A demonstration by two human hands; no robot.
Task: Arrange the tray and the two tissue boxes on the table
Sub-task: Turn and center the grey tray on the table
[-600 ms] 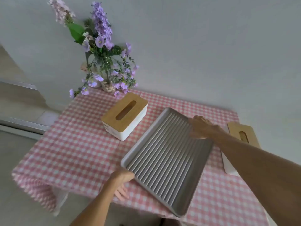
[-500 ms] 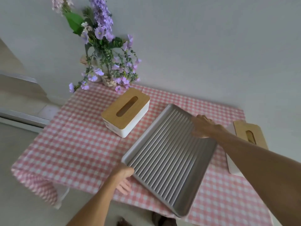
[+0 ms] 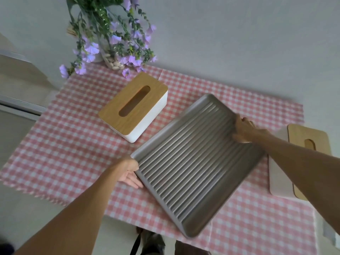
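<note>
Currently: tray point(image 3: 193, 162) skewed mid-tabletop point(image 3: 64, 153) | left hand point(image 3: 129, 172), right hand point(image 3: 242, 130) grip opposite corners, likely to square it | tissue boxes: far-left point(image 3: 134, 109), right point(image 3: 281, 162).

A pink checked tablecloth point(image 3: 73, 144) covers the table, bearing a ribbed tray point(image 3: 193, 162), two tissue boxes point(image 3: 134, 109) point(image 3: 279, 172) and flowers point(image 3: 110, 43).

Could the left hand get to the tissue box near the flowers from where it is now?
Probably yes. The left hand is at the tray corner, and only bare checked cloth lies between it and that tissue box; it would have to let go of the tray first.
</note>
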